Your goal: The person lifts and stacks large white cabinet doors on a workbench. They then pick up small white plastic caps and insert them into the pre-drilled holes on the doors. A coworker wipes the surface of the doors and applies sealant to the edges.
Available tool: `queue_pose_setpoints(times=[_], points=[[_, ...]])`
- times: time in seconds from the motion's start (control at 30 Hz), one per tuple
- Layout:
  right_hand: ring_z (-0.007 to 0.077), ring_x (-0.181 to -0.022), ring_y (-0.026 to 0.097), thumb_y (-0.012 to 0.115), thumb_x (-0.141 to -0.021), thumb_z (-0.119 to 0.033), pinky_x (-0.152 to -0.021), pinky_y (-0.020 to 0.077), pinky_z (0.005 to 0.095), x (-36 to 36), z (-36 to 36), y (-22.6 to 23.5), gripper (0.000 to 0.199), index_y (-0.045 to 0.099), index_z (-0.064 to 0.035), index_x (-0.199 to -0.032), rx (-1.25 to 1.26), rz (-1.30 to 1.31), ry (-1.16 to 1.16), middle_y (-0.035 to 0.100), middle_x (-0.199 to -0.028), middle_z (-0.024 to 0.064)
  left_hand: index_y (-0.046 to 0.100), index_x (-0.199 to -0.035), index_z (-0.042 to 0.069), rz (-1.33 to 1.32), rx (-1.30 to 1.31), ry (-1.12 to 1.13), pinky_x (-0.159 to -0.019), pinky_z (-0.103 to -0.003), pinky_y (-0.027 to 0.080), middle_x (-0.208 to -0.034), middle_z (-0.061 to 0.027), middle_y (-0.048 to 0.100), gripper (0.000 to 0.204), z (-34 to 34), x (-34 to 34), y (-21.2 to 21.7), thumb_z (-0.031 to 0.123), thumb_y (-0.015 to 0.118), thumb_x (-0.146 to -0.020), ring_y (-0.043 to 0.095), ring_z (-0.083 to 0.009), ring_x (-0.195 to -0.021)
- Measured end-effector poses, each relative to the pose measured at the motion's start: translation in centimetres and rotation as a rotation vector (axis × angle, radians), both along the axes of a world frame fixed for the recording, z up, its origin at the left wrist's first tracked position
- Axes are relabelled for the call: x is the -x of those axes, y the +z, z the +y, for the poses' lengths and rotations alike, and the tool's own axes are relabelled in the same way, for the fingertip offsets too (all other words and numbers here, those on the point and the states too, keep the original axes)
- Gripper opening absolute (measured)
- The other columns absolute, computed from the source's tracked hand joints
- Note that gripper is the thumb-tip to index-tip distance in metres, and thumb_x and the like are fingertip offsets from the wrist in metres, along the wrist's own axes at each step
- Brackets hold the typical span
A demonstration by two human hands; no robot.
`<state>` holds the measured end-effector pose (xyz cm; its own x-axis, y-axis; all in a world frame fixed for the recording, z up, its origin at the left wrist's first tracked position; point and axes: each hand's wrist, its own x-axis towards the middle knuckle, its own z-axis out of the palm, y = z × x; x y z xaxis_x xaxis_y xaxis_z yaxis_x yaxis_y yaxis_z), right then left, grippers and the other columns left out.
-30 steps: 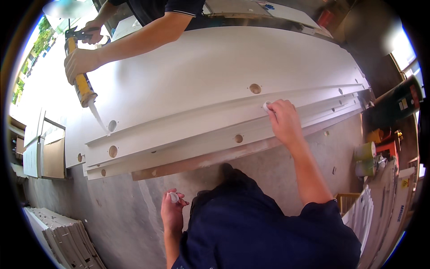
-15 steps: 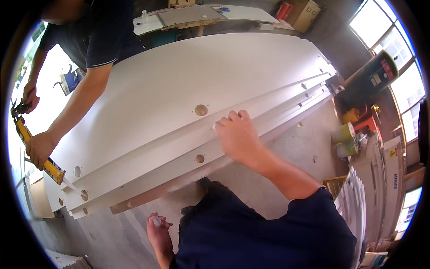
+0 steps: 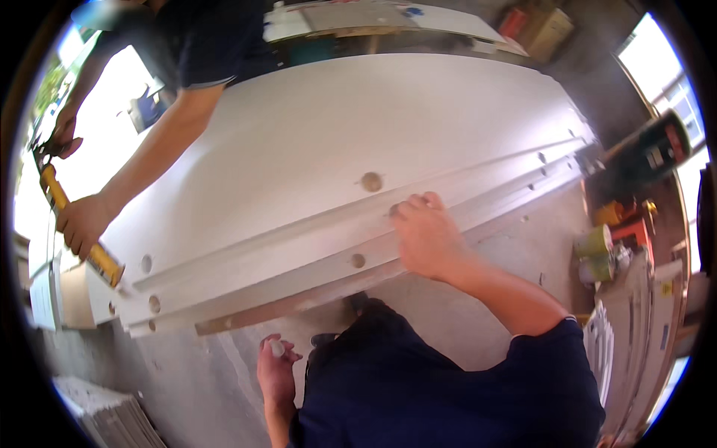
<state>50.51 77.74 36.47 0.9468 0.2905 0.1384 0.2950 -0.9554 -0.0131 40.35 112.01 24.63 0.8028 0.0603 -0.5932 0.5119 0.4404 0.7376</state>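
White panel (image 3: 314,142), long, stiff, likely heavy, flat across concrete floor (image 3: 187,373); best gripped at long edges. Right hand (image 3: 424,237) spread, fingertips pressing rail (image 3: 299,261). Left hand (image 3: 276,373) pinching small plug (image 3: 277,348).

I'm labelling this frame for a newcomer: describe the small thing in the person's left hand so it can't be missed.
Start at the big white panel. Below its stepped front edge, over grey floor, the left hand is raised beside the dark blue shirt. Its fingertips pinch a small round white plug, paler than the brown holes in the panel.
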Motion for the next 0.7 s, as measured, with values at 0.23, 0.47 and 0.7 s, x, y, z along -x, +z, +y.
queue_pose_setpoints(times=[0.23, 0.47, 0.7], points=[[0.0266, -0.086, 0.054, 0.062, -0.070, -0.002, -0.080, 0.0379, 0.0386, 0.3, 5.2, 1.3, 0.018, 0.064, -0.0042, -0.087, -0.284, -0.203, -0.027, 0.059, -0.082, 0.0087, 0.047, -0.120, 0.003, -0.104, 0.182, -0.116, -0.079, -0.036, 0.048, -0.098, -0.0121, 0.060, 0.033, 1.5, -0.8, 2.0, 0.027, 0.045, -0.098, 0.056, -0.0192, -0.080], [0.0285, -0.087, 0.056, 0.073, -0.069, -0.004, -0.075, 0.0474, 0.0376, 3.0, 22.6, -0.7, 0.027, 0.062, -0.0038, -0.094, -0.782, 0.251, 0.622, 0.061, -0.089, 0.0104, 0.044, -0.117, 0.006, -0.270, 0.258, 0.000, -0.085, -0.027, 0.045, -0.105, -0.0040, 0.055, 0.034, 2.4, -0.2, 5.1, 0.035, 0.049, -0.098, 0.054, -0.0115, -0.090], [0.0275, -0.084, 0.056, 0.070, -0.068, -0.002, -0.073, 0.0465, 0.0378, 0.1, 29.6, -1.1, 0.017, 0.064, -0.0040, -0.083, -0.979, 0.199, 0.811, 0.064, -0.090, 0.0080, 0.042, -0.121, 0.008, -0.484, 0.379, 0.239, -0.085, -0.035, 0.047, -0.110, -0.0102, 0.055, 0.046, 6.6, 0.7, 5.7, 0.048, 0.038, -0.098, 0.058, -0.0193, -0.091]])
